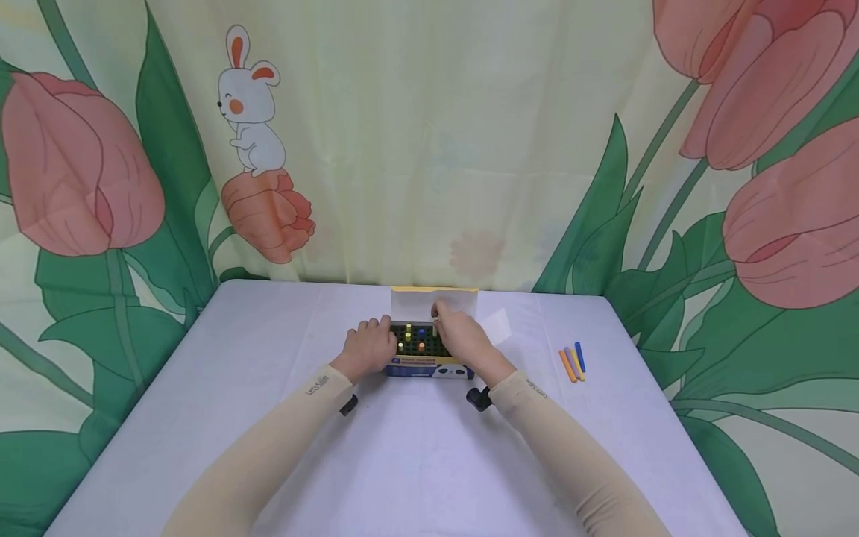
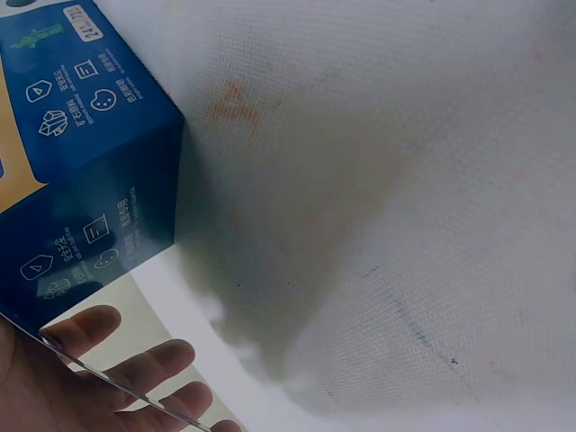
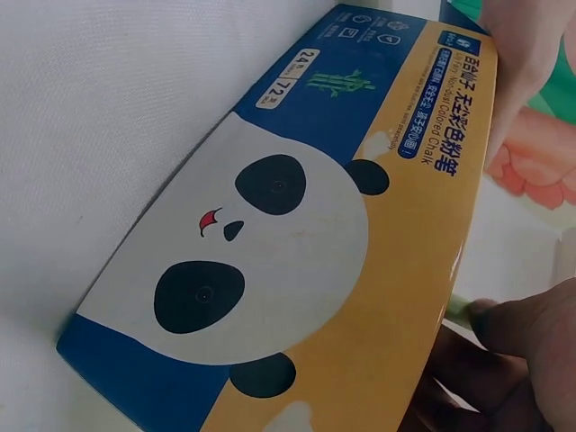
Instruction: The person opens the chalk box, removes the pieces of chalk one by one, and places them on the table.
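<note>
A chalk box (image 1: 429, 371) with a panda on its blue and yellow front stands on the table, its lid (image 1: 432, 300) raised at the back. Inside, several chalk sticks poke up from a dark grid of holes (image 1: 412, 339). My left hand (image 1: 367, 347) rests against the box's left end; its fingers (image 2: 148, 364) look loosely extended in the left wrist view, the thumb hidden. Over the right part of the grid, my right hand (image 1: 463, 339) pinches a pale green chalk stick (image 3: 459, 310) between thumb and finger, just behind the box front. The stick's lower end is hidden.
Several loose chalk sticks (image 1: 573, 363), orange, purple, yellow and blue, lie to the right of the box. A white flap (image 1: 498, 327) juts out at its right rear. The white-covered table (image 1: 403, 462) ends at a tulip-patterned curtain (image 1: 429, 149).
</note>
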A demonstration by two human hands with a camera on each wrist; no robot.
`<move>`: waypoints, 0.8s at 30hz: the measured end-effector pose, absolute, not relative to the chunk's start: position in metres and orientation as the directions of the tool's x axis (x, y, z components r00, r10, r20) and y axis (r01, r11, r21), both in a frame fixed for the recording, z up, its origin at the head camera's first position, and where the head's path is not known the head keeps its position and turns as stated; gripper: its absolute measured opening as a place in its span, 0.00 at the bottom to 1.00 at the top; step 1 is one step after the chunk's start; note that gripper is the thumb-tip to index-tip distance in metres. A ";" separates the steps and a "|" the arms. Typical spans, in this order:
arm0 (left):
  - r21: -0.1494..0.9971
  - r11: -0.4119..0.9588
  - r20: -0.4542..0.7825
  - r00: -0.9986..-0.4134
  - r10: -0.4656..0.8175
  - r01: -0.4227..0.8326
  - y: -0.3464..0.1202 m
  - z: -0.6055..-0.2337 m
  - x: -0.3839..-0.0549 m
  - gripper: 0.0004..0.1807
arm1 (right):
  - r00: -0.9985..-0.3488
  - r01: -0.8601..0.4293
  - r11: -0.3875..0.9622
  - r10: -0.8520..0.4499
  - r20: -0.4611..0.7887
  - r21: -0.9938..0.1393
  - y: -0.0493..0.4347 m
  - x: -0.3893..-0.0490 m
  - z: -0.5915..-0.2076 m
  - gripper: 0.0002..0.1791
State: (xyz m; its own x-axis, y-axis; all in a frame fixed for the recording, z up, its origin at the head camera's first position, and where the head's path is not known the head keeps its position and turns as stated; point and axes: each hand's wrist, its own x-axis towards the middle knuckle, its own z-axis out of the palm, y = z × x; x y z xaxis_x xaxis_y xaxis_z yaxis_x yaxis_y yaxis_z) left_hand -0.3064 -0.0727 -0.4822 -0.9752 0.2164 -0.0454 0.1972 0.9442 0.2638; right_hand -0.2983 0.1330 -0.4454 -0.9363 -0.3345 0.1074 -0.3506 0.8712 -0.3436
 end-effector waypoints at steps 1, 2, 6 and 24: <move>0.264 0.944 -0.046 -0.975 0.219 0.199 -0.073 -0.482 -0.306 0.27 | -0.936 -0.353 0.873 -0.336 0.109 -0.336 0.133 -0.299 -0.445 0.11; 0.267 0.943 -0.046 -0.974 0.220 0.200 -0.073 -0.482 -0.306 0.26 | -0.936 -0.353 0.876 -0.335 0.111 -0.329 0.133 -0.299 -0.445 0.11; 0.267 0.942 -0.046 -0.974 0.223 0.203 -0.074 -0.482 -0.307 0.26 | -0.936 -0.352 0.886 -0.331 0.117 -0.303 0.132 -0.299 -0.446 0.11; 0.276 0.941 -0.050 -0.975 0.215 0.194 -0.073 -0.480 -0.306 0.26 | -0.925 -0.377 0.870 -0.336 0.177 -0.318 0.137 -0.302 -0.442 0.11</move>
State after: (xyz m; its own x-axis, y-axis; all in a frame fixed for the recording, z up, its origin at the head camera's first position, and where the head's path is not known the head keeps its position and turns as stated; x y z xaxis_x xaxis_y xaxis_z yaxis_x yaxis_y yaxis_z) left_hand -0.3056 -0.0730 -0.4803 -0.9752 0.2155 -0.0501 0.1938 0.9413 0.2763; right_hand -0.3023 0.1371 -0.4421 -0.9250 -0.3359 0.1774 -0.3769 0.8701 -0.3176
